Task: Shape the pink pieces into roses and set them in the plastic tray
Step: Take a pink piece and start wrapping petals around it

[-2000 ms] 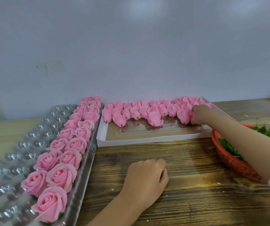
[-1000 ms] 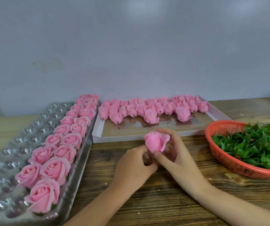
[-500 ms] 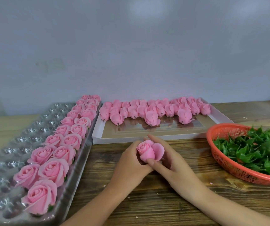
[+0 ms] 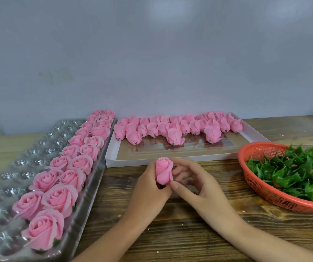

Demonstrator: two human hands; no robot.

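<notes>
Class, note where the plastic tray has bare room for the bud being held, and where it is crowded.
Free: the empty cups of the plastic tray, left of the finished roses. Crowded: the two columns along its right edge.

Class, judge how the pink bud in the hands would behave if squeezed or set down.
Probably light: the left hand holds the pink bud up by its base. Likely crushable, given thin layered petals. It may tip over, like the buds lying sideways in the white tray.
</notes>
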